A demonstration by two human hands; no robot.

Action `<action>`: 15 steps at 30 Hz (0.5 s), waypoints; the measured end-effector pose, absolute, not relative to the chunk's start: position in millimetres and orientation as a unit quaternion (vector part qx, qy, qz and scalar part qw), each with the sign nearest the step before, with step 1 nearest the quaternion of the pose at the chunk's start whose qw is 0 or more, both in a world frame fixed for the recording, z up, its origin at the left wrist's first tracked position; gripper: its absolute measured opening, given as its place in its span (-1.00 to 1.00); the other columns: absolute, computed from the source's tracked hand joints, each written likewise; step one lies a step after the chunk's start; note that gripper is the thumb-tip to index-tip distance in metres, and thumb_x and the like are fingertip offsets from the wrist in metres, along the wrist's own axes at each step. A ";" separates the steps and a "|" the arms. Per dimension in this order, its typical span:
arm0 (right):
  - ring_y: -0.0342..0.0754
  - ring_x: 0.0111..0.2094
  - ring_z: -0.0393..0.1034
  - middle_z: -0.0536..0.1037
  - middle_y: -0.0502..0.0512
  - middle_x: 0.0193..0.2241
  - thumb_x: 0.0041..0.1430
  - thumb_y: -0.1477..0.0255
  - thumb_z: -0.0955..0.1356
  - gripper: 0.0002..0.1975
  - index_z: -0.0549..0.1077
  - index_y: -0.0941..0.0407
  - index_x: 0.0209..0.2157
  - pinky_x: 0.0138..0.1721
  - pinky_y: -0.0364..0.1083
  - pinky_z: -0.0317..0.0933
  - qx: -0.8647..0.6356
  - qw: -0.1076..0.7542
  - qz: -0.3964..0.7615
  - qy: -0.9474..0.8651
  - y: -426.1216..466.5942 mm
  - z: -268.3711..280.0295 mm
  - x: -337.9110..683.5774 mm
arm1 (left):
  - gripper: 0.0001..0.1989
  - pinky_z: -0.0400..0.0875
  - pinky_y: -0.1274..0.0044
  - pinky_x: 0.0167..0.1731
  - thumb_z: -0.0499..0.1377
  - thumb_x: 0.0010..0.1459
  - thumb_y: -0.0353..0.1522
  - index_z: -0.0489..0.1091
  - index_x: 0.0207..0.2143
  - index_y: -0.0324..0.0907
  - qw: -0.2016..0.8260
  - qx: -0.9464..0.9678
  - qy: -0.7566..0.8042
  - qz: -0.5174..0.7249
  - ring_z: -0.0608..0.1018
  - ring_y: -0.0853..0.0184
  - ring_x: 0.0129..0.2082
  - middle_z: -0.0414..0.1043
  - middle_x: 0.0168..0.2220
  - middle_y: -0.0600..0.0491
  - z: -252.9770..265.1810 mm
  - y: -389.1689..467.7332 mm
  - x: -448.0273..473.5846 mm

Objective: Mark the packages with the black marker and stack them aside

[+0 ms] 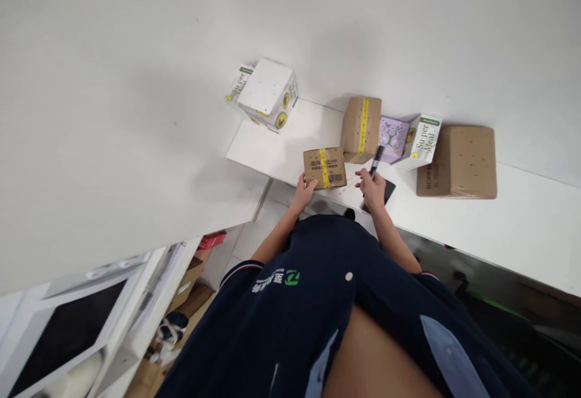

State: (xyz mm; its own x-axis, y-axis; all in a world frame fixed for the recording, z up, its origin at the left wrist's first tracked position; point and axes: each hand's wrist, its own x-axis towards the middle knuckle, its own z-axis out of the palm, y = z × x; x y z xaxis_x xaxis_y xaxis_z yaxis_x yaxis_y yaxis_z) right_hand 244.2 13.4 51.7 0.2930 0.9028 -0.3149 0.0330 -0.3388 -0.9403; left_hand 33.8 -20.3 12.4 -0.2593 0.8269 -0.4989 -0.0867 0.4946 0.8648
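My left hand [304,195] grips the lower left corner of a small cardboard box [313,174], its thumb on the printed face. Yellow tape runs down the middle of that box, with dark print and a barcode label beside it. In my right hand [373,192] is a black marker [376,159], pointing up and away from me, its lower end hidden by the fingers. Beneath that hand lies a flat dark object [389,190], partly covered. A taller cardboard box [354,126] with yellow tape stands just behind, between my hands.
Along the wall on the white shelf [521,222] stand a purple patterned box [393,135], a white avocado-print carton [423,142] and a large brown box [472,162]. More white cartons [267,86] sit at the left end. A dark screen [72,337] shows lower left.
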 end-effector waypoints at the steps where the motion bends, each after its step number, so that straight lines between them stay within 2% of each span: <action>1: -0.18 -0.59 0.34 0.46 -0.02 -0.53 0.10 0.08 0.35 -0.64 0.38 0.09 -0.53 -0.42 -0.11 0.39 -0.636 0.493 0.492 -0.331 16.9 57.2 244.3 | -0.44 0.41 0.24 0.13 0.25 0.14 -0.33 0.25 0.19 -0.17 0.551 0.265 0.672 0.418 0.50 0.12 0.11 0.42 0.13 -0.17 13.5 -19.2 34.3; 4: -0.16 -0.51 0.40 0.50 0.02 -0.50 0.19 0.00 0.28 -0.54 0.39 0.09 -0.53 -0.37 -0.13 0.40 -0.569 0.548 0.527 -0.314 26.0 73.7 238.7 | -0.42 0.42 0.24 0.12 0.24 0.16 -0.32 0.20 0.22 -0.14 0.568 0.233 0.658 0.435 0.50 0.13 0.11 0.41 0.16 -0.15 14.3 -15.7 38.5; 7: -0.15 -0.59 0.35 0.42 -0.04 -0.61 0.21 -0.08 0.25 -0.49 0.47 0.08 -0.41 -0.48 -0.15 0.32 -0.563 0.521 0.536 -0.353 27.5 83.6 223.3 | -0.36 0.40 0.29 0.16 0.28 0.13 -0.31 0.18 0.23 -0.16 0.551 0.232 0.645 0.477 0.49 0.15 0.14 0.38 0.19 -0.16 10.6 -12.5 44.9; 9: -0.12 -0.58 0.35 0.42 -0.05 -0.62 0.22 -0.09 0.25 -0.50 0.49 0.07 -0.31 -0.47 -0.12 0.32 -0.549 0.492 0.541 -0.404 25.4 83.8 208.9 | -0.31 0.38 0.30 0.18 0.31 0.09 -0.30 0.16 0.23 -0.18 0.541 0.239 0.640 0.490 0.48 0.14 0.15 0.37 0.19 -0.19 6.9 -11.4 47.4; 13: -0.03 -0.34 0.47 0.58 0.06 -0.34 0.14 0.03 0.34 -0.60 0.47 0.04 -0.17 -0.22 -0.03 0.39 -0.535 0.429 0.498 -0.531 23.5 69.2 182.6 | -0.25 0.34 0.25 0.20 0.34 0.06 -0.27 0.15 0.25 -0.18 0.535 0.257 0.639 0.489 0.46 0.10 0.17 0.38 0.18 -0.18 0.2 -11.5 46.5; 15: 0.00 -0.28 0.47 0.58 0.08 -0.29 0.11 0.10 0.35 -0.64 0.45 0.05 -0.17 -0.15 0.01 0.39 -0.544 0.387 0.465 -0.581 24.4 57.8 175.2 | -0.25 0.33 0.24 0.20 0.34 0.05 -0.25 0.16 0.26 -0.16 0.523 0.273 0.645 0.485 0.43 0.09 0.19 0.37 0.19 -0.16 -2.2 -12.0 45.6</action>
State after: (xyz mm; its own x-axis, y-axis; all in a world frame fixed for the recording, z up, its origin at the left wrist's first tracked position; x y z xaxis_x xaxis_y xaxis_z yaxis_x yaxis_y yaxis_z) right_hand 175.2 24.4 57.8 -0.1079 0.9926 -0.0556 0.2725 -0.0243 -0.9618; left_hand 45.6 -12.0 -2.2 -0.3039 0.8601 -0.4097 -0.1550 0.3797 0.9120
